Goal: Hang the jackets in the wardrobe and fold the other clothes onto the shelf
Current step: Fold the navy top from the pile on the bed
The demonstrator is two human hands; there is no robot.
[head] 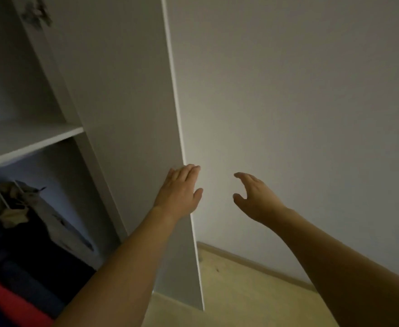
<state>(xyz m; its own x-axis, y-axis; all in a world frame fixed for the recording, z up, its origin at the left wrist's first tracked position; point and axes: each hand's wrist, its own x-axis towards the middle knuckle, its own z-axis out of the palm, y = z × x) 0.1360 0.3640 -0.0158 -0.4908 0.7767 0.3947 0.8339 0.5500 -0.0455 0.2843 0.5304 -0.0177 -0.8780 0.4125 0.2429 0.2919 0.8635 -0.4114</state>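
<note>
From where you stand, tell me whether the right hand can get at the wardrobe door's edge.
Probably yes. The right hand hovers open just right of the door's edge, with only bare wall behind and nothing between. The left hand already rests flat on the door there.

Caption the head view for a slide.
Left hand rests flat on the open wardrobe door; right hand hovers empty beside it.
</note>
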